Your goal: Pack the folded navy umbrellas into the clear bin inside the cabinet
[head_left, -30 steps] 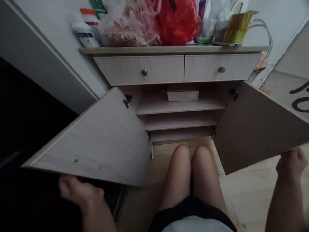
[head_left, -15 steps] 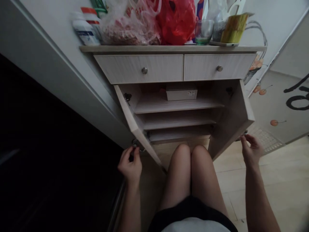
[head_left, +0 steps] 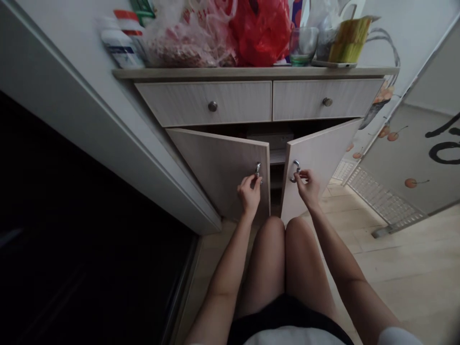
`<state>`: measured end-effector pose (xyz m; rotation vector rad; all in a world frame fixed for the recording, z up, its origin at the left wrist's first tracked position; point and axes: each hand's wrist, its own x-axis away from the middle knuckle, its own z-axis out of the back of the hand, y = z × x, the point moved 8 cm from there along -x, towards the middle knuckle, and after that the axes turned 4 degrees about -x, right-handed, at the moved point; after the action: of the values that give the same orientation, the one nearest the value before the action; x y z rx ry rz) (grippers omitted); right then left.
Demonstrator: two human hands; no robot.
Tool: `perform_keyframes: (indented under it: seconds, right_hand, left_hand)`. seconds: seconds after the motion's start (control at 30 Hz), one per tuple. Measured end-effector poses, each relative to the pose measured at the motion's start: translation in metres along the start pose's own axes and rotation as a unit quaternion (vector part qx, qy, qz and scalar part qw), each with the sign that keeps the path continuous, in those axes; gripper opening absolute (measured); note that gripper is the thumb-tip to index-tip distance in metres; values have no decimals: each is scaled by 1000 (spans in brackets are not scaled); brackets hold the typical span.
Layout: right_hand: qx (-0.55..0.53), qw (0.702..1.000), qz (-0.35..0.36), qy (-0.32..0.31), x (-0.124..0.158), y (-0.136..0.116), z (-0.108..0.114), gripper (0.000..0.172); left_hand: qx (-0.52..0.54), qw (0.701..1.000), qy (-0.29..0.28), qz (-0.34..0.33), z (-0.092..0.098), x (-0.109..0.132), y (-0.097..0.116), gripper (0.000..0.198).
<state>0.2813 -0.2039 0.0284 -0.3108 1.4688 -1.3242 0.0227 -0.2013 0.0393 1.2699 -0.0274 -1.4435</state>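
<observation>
Pinching a small metal ring pull (head_left: 258, 169) on the left cabinet door (head_left: 219, 170), the left grip (head_left: 249, 194) is closed between thumb and fingers, while the right grip (head_left: 306, 188) curls around a matching ring pull (head_left: 295, 171) on the right cabinet door (head_left: 318, 160). Both doors, wide open a moment ago, have swung inward and now almost meet, leaving only a narrow gap with a sliver of shelf (head_left: 277, 157) behind it, so the cupboard is nearly shut. Above them sit two knobbed drawers (head_left: 203, 103), and on the surface (head_left: 251, 73) stand a red plastic bag (head_left: 260, 33) and a glass tumbler (head_left: 303, 45).
</observation>
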Motion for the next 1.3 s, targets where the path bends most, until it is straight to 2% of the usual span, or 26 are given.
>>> perform_keyframes:
  seconds: [0.1,0.2,0.47,0.6,0.83,1.07,1.3]
  right_hand:
    - [19,1000,-14,-11,-16,1,-28,43]
    - [35,999,-17,-15,-27,2,-46,41]
    - [71,997,-16,-30,-52,10,-81,39]
    - [65,997,-6,-28,-63,13,-93,39]
    - [72,997,-1,-13,-75,20,-104,28]
    - [59,998,-24,-24,-91,29,-119,28]
    - [61,998,-15,-22,-96,32,-127,24]
  left_hand:
    - [-12,1000,-14,3,-23,-16,2,15]
    - [-27,999,-41,12,-42,-30,1,14]
    - [-51,993,-98,47,-74,-61,-1,16]
    - [-49,992,-98,56,-84,-71,-4,16]
    - [-45,993,-96,59,-95,-83,-9,15]
    - [-46,991,-105,67,-106,-95,-13,15]
    - [-62,990,-112,57,-111,-97,-14,17]
